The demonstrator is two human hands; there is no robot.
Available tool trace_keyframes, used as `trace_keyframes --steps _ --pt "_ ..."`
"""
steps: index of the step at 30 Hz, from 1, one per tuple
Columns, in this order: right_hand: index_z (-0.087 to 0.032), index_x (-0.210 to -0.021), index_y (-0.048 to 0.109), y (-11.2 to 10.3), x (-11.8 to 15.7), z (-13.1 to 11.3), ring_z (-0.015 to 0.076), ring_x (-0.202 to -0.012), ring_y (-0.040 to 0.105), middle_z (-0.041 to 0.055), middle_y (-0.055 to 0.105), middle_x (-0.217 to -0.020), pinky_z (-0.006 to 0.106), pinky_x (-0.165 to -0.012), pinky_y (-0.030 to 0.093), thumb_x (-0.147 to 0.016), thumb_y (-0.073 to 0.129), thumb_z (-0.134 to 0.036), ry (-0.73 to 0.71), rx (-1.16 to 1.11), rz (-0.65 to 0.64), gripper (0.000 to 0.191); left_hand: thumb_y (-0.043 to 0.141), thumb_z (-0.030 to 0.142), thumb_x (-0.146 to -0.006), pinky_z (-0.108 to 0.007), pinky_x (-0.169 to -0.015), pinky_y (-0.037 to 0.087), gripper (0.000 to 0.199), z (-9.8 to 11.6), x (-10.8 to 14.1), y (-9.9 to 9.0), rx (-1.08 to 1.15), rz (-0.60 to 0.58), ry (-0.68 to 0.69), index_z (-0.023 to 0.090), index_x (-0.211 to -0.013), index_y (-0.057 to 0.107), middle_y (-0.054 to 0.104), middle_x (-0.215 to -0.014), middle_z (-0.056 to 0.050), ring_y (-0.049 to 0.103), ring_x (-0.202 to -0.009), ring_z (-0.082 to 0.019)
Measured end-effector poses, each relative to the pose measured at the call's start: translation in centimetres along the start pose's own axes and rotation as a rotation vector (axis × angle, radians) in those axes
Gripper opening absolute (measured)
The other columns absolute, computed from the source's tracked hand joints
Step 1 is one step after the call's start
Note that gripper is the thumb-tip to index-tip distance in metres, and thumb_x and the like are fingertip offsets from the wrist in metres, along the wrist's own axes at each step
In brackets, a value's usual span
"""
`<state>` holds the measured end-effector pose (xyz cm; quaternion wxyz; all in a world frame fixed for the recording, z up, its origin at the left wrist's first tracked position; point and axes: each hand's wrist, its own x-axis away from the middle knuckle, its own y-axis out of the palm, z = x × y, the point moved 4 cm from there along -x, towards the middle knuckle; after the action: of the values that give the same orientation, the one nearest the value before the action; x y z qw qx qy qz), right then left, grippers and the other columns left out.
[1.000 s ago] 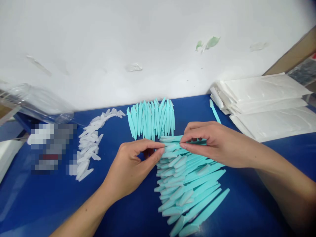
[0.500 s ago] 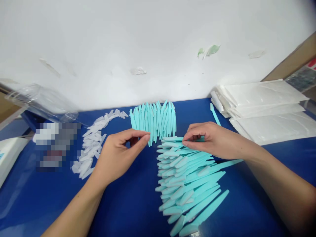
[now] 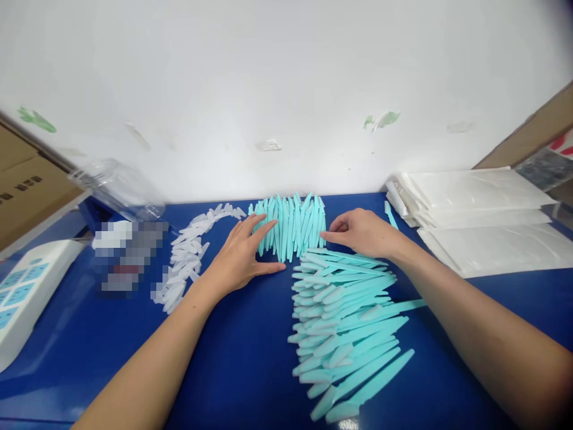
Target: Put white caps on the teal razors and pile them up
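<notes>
A row of turquoise eyebrow razors (image 3: 293, 230) lies side by side near the wall, handles mostly pointing toward me. My left hand (image 3: 242, 251) is spread open at the row's left end, fingertips over the razors and the thumb at their near ends. At the right end, my right hand (image 3: 347, 232) has thumb and forefinger pinched together against the outermost razor; whatever is between them is hidden. Just below lies a larger pile of turquoise razors (image 3: 353, 316), pale-covered heads to the left. Small translucent white caps (image 3: 192, 251) form a curved heap left of my left hand.
White plastic packets (image 3: 492, 233) are stacked at the right, with one loose razor (image 3: 391, 215) beside them. A clear plastic container (image 3: 120, 188) and a blurred-out item (image 3: 129, 257) are at the left. A white power strip (image 3: 40, 292) and a cardboard box (image 3: 31, 185) stand farther left.
My left hand has gone from a pinch to spread fingers over the back row. My right hand has moved from the front pile to the row's right end. The view has shifted left.
</notes>
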<state>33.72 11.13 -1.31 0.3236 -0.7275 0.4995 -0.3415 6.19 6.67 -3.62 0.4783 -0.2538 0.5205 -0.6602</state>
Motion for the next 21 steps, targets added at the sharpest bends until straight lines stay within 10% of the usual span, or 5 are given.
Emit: trace_keyframes --steps 21 --pt "-0.024 -0.084 0.087 -0.2 3.1 -0.6 0.0222 -0.075 0.071 0.0023 0.081 -0.083 0.032 -0.068 0.053 -0.089 0.07 -0.045 -0.167 -0.02 -0.055 0.027 0.069 0.055 -0.1 -0.053 -0.11 0.056 0.059 2.3 0.5 -1.6 0.058 0.101 -0.006 0.025 -0.15 0.063 0.058 -0.159 -0.015 0.058 -0.142 -0.038"
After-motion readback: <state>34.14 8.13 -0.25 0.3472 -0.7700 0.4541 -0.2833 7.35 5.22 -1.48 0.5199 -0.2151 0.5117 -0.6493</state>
